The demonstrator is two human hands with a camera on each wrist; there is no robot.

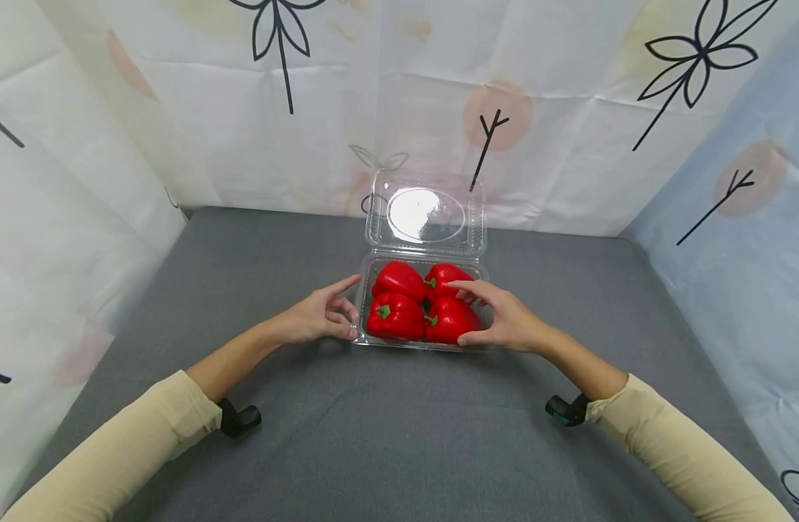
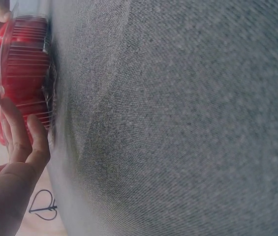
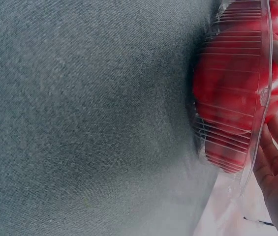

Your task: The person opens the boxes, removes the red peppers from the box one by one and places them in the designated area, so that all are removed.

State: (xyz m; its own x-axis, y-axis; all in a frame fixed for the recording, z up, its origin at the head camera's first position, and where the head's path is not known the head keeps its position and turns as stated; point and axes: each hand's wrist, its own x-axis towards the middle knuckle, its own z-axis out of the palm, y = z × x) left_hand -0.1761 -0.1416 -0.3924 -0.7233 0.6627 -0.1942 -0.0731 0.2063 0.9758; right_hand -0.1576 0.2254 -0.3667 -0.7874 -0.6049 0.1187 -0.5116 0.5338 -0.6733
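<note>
Around the front right pepper (image 1: 450, 324), the right hand (image 1: 507, 319) is arching its fingers, thumb and index finger standing apart, the thumb lying by the near edge and the index finger crossing over toward the back right pepper (image 1: 444, 273); whether they are gripping or merely resting, I cannot tell. Along the left side of the clear container (image 1: 399, 344), the left hand (image 1: 317, 315) is spreading its thumb and index finger well apart, the thumb touching the near corner and the other fingers curling loosely beside the wall. Between both sets of fingers, the container is carrying four red peppers in two rows, the front left pepper (image 1: 396, 325) and back left pepper (image 1: 399, 279) sitting nearer the left hand. Judging by this layout, the filling is looking done, while the covering is remaining: beyond the fingertips, the clear lid (image 1: 425, 214) is leaning back, hinged upright. Beneath both hands, the grey tabletop (image 1: 386, 435) is spreading outward, and beyond it a patterned curtain (image 1: 412, 94) is hanging
</note>
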